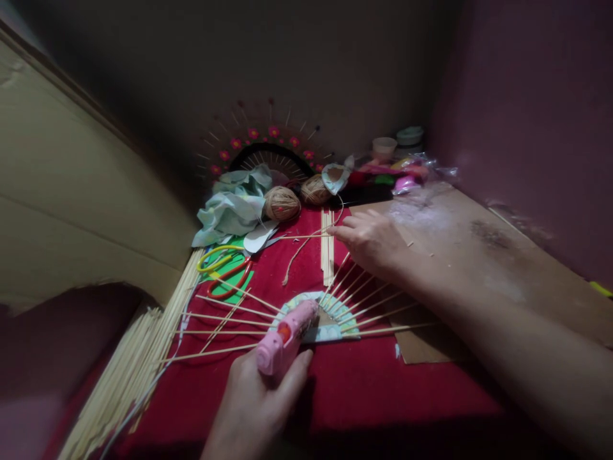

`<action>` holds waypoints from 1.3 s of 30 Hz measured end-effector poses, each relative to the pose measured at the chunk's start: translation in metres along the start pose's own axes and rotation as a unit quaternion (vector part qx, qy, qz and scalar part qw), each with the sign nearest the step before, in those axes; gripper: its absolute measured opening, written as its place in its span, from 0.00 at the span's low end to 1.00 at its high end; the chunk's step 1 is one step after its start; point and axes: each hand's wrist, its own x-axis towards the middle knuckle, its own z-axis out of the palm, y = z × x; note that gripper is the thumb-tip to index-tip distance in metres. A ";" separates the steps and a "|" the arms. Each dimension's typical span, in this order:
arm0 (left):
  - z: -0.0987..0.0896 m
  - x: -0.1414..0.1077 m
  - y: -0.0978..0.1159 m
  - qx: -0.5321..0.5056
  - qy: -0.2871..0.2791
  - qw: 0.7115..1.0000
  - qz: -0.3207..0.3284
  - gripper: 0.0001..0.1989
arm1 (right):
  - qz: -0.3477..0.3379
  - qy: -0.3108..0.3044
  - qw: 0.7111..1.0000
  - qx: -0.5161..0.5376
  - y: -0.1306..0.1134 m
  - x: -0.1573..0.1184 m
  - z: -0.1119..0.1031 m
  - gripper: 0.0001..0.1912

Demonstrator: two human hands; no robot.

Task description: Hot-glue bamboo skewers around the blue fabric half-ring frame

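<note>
Half-round piece: the patterned piece [352, 319] lay flat on the red cloth [345, 396], ahead of the left hand [253, 396] and on the near side of the right hand [373, 239]; thin sticks rayed out from its curved edge.
Glue gun: the pink tool [274, 354] was gripped in the left hand, fingers closed about it, its front end over the half-round piece.
Single stick: the slender rod [301, 237] was pinched between the right hand's fingertips and pointed leftward from them.
Stick bundle: short sticks [327, 262] lay side by side, just left of the right hand, beneath the single stick.
Loose twine: a strand [292, 260] trailed left of the right hand.
Cardboard: a brown sheet [498, 281] lay beneath and to the right of the right forearm.
Scissors: a yellow-and-orange-handled pair [219, 263] rested on green sheeting [234, 281], beyond the left hand.
Stick pile: long sticks [119, 364] lay to the left of the left hand.
Background: twine balls [282, 204], crumpled fabric [234, 214] and a flowered fan-shaped ornament [273, 132] stood beyond both hands.
</note>
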 end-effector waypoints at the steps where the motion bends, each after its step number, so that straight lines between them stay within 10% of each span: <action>1: 0.000 -0.001 0.000 0.000 0.000 1.000 -0.002 0.13 | -0.006 -0.001 1.000 -0.007 0.000 0.000 -0.001 0.16; 16: 0.002 0.005 0.007 -0.013 -0.014 0.999 0.034 0.22 | -0.014 -0.018 1.000 -0.013 -0.002 0.001 -0.007 0.17; 27: -0.006 -0.001 0.001 0.029 -0.026 0.999 -0.002 0.10 | -0.021 0.002 1.000 -0.005 -0.001 0.000 -0.005 0.16; 39: -0.007 -0.006 -0.001 0.013 -0.001 0.999 0.046 0.15 | -0.026 -0.137 0.990 0.036 -0.001 0.006 -0.009 0.15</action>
